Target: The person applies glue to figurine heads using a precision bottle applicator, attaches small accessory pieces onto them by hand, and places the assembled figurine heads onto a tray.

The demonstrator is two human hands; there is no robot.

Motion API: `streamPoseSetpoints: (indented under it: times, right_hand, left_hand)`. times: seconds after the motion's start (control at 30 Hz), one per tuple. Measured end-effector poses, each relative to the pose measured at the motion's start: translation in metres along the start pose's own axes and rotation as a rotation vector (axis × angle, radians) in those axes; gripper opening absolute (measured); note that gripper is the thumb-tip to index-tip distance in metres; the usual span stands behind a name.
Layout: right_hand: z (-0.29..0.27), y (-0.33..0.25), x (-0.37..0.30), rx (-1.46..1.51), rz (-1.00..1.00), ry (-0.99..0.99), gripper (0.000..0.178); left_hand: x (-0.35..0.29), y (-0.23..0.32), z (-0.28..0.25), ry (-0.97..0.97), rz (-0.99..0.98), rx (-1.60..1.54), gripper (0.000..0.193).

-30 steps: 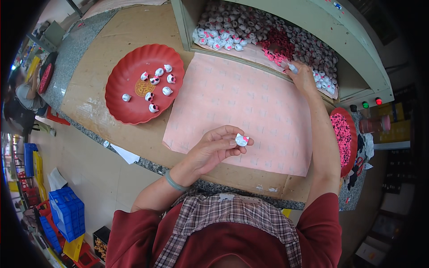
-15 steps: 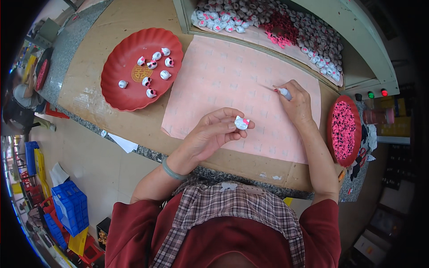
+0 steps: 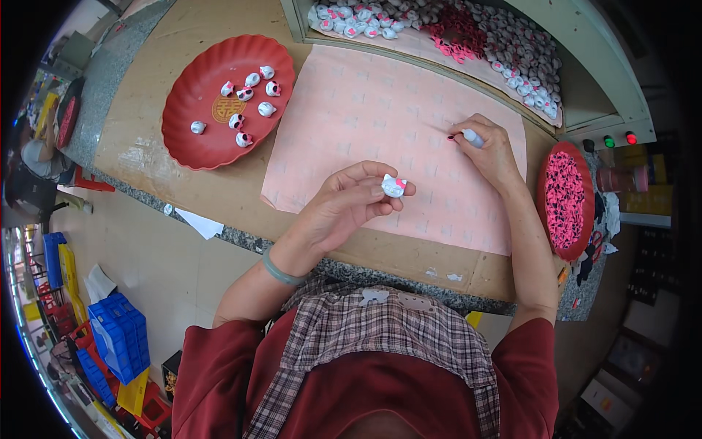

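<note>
My left hand (image 3: 349, 201), wearing a pale bangle (image 3: 282, 271), pinches a small white cat-head figurine (image 3: 394, 186) with a pink bow between thumb and fingers. To its right, my right hand (image 3: 488, 152) is closed round a small whitish squeeze bottle (image 3: 472, 137) with a thin needle tip pointing left. At those same fingertips shows a tiny dark-and-pink piece (image 3: 451, 137). Both hands are above a pink patterned cloth (image 3: 344, 124). A red scalloped dish (image 3: 183, 95) at the left bears several white heads, some with dark-and-pink pieces on them.
Right of my forearm stands a red oval tray (image 3: 587, 234) full of pink-and-black pieces. Beyond the cloth, an open-fronted cabinet (image 3: 610, 69) holds rows of white heads and has coloured lights. Scissors (image 3: 596, 241) lie at the right edge. Blue crates (image 3: 121, 336) stand lower left.
The table and dishes appear slightly higher in the picture. My left hand still holds the figurine, turned a little; my right hand keeps the bottle and small piece, near the same spot.
</note>
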State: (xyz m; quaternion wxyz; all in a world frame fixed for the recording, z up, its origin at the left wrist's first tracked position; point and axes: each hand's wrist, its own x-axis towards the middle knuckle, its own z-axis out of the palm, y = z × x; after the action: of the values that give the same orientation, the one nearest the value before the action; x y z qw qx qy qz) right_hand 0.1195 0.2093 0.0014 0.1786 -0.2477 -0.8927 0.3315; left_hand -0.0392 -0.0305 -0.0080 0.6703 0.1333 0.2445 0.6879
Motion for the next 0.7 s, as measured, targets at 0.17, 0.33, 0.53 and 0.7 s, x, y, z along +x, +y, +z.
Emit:
streamPoseSetpoints:
  times: [0.17,0.33,0.53,0.7]
  right_hand:
    - [0.001,-0.005,-0.002,-0.135,-0.031,-0.069,0.011]
    - [0.001,-0.012,-0.011,0.048,-0.054,-0.060,0.011]
    - [0.009,-0.069,-0.052,0.688,0.280,-0.098,0.010]
    - [0.022,-0.092,-0.078,0.976,0.195,0.024,0.012]
  left_hand:
    - [-0.001,0.001,0.001,0.005,0.001,0.014,0.022]
    - [-0.001,-0.001,0.006,0.026,0.002,0.025,0.026]
    - [-0.002,-0.008,0.010,0.043,0.037,0.057,0.026]
    - [0.002,-0.013,0.015,0.036,0.118,0.206,0.026]
